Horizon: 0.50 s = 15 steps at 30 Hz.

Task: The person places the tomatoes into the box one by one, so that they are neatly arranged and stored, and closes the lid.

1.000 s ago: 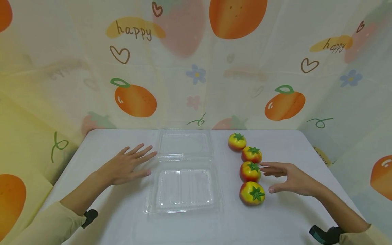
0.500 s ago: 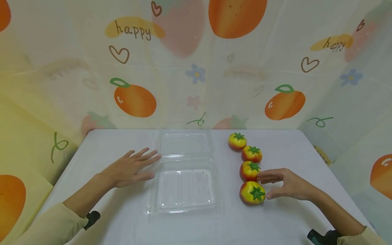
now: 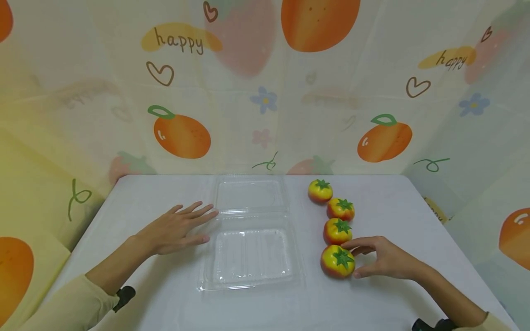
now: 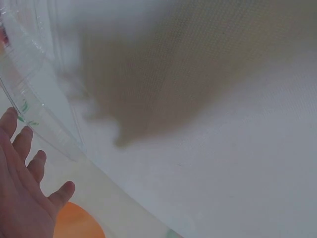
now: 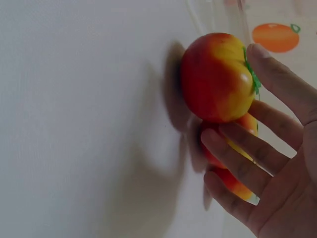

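Observation:
Several yellow-red tomatoes with green star-shaped tops stand in a slanting row right of the middle. My right hand [image 3: 387, 259] reaches the nearest tomato [image 3: 337, 262] from its right side, fingertips at its far edge and thumb at its near right side. In the right wrist view the thumb lies beside the green top of that tomato [image 5: 218, 77], and the fingers stretch out spread below it, not wrapped round it. My left hand [image 3: 171, 232] holds nothing; its spread fingers hover at the left edge of an opened clear plastic clamshell box [image 3: 250, 257].
The box's lid [image 3: 250, 195] lies folded back toward the far edge of the white table [image 3: 165, 299]. Farther back in the row are three more tomatoes, among them the farthest tomato [image 3: 320, 191]. A fruit-printed cloth [image 3: 232, 115] hangs behind the table.
My right hand has come nearer and leftward, from beside the middle of the row to the nearest tomato, which has shifted slightly left. My left hand has drifted a little toward the box.

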Each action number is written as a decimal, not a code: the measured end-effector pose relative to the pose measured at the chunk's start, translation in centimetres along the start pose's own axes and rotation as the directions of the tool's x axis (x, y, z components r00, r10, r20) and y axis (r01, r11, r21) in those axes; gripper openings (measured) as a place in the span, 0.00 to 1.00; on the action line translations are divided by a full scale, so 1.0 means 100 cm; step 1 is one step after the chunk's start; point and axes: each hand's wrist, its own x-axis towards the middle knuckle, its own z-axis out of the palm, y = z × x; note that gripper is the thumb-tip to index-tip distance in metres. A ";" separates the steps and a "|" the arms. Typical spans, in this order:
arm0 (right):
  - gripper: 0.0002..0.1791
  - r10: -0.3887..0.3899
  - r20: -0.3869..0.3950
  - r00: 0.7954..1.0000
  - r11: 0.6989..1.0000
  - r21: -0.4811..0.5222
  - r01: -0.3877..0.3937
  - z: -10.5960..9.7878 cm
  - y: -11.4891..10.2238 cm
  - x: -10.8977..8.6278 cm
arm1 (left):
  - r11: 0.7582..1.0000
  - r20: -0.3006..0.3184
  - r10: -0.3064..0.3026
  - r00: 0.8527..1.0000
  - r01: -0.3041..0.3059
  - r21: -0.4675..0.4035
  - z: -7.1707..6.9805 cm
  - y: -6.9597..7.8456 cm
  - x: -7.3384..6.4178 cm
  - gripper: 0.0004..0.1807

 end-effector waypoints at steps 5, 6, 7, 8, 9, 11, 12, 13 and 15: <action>0.30 -0.027 -0.030 0.999 1.000 0.014 0.027 0.005 -0.001 0.001 | 1.000 0.004 -0.016 1.000 0.016 -0.018 0.001 0.000 -0.001 0.38; 0.29 -0.032 -0.035 0.999 0.999 0.019 0.032 0.006 -0.001 0.001 | 1.000 0.007 -0.019 1.000 0.019 -0.020 0.001 0.000 -0.002 0.38; 0.29 -0.038 -0.040 0.998 0.999 0.024 0.039 0.008 -0.001 0.002 | 1.000 0.010 -0.022 1.000 0.022 -0.022 0.001 0.000 -0.002 0.38; 0.29 -0.041 -0.041 0.998 0.999 0.028 0.042 0.009 -0.001 0.002 | 1.000 0.010 -0.022 1.000 0.023 -0.020 0.001 -0.001 -0.002 0.38; 0.29 -0.038 -0.041 0.998 0.999 0.033 0.039 0.010 -0.001 0.002 | 1.000 0.011 -0.022 1.000 0.023 -0.019 0.001 -0.001 -0.002 0.38; 0.29 -0.036 -0.039 0.999 0.999 0.040 0.038 0.012 -0.001 0.003 | 1.000 0.007 -0.018 1.000 0.018 -0.013 0.002 -0.001 -0.002 0.38; 0.28 -0.034 -0.040 0.999 0.998 0.043 0.036 0.012 -0.002 0.004 | 1.000 0.005 -0.017 1.000 0.017 -0.013 0.002 -0.002 -0.002 0.38; 0.28 -0.031 -0.040 0.999 0.998 0.048 0.033 0.013 -0.003 0.004 | 1.000 0.002 -0.015 1.000 0.015 -0.013 0.002 -0.002 -0.001 0.38; 0.27 -0.023 -0.039 0.999 0.998 0.056 0.025 0.014 -0.004 0.005 | 1.000 0.000 -0.014 1.000 0.014 -0.016 0.003 -0.002 -0.001 0.38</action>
